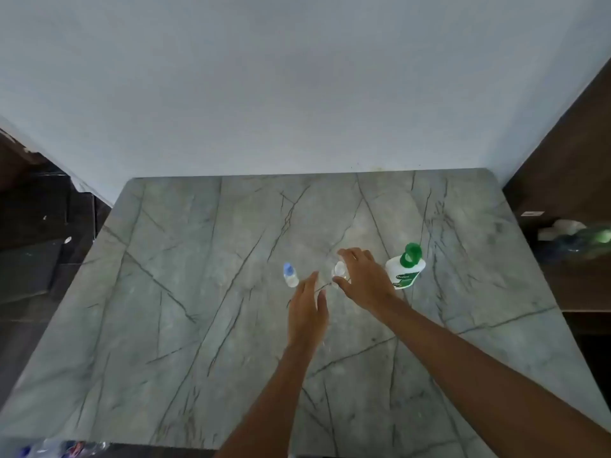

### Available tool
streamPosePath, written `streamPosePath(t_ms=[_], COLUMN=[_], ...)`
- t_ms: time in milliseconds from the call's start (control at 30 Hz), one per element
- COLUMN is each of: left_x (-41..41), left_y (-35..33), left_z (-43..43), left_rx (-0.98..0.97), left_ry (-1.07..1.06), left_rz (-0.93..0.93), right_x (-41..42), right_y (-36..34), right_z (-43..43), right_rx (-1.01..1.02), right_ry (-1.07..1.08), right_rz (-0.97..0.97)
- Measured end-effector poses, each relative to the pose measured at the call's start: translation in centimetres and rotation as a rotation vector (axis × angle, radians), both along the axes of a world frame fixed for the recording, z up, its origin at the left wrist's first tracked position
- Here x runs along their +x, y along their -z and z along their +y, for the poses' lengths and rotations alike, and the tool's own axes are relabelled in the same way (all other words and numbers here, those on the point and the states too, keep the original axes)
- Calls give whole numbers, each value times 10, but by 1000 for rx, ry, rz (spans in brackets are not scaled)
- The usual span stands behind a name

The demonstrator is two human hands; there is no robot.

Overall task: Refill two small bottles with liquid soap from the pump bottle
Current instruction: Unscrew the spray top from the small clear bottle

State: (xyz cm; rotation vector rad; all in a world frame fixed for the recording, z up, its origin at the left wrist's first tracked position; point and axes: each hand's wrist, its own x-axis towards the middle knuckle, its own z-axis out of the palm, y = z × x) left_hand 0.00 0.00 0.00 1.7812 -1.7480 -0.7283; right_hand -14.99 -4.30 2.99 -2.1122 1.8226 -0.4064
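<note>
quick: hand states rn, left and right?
Left hand: open, fingers straight, holding nothing.
Right hand: closed, gripping the small clear bottle.

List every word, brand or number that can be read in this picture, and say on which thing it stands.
"Dettol": on the green label of the pump bottle.
Smaller print under it, same label: too blurred to read.
Blue-capped small bottle and clear small bottle in the right hand: no text can be made out.
</note>
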Motion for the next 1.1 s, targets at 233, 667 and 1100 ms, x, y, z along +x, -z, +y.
streamPosePath(t_ms=[233,667,1100], left_x=[4,9,17], left_y=[13,-2,-17], left_z=[-9,-9,7], left_rx=[72,76,24], left_ry=[-53,81,200], left_rz=[81,82,79], right_x=[8,-2,-5], right_y=[7,0,-22], right_z=[-15,5,40], right_rx=[120,165,129], right_ry=[47,126,120], right_rz=[-20,-433,-534])
